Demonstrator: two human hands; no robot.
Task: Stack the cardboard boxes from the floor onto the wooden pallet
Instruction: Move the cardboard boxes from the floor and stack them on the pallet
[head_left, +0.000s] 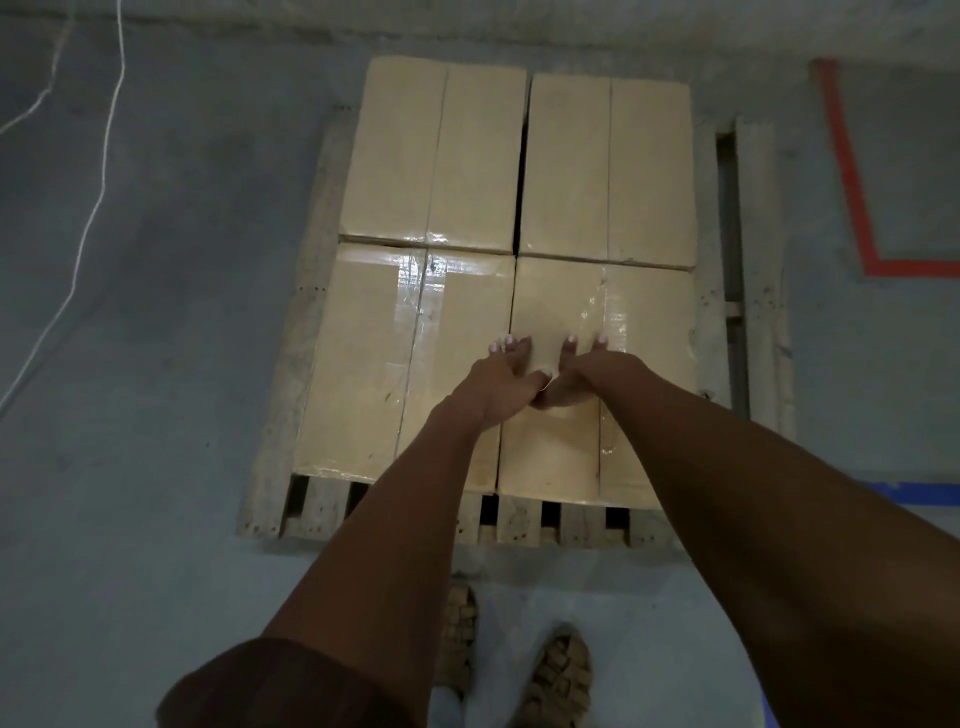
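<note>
Grey floor (156, 312), near-right box (639, 312) under both flat hands (545, 374), side by side

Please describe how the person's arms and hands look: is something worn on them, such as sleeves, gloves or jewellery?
Both forearms are bare. The left hand and right hand wear no gloves, and no rings, watch or bracelet show. The fingernails look short and pale. Only on the left arm, near the elbow, does the edge of a dark brown sleeve show. The right arm's sleeve is out of view.
</note>
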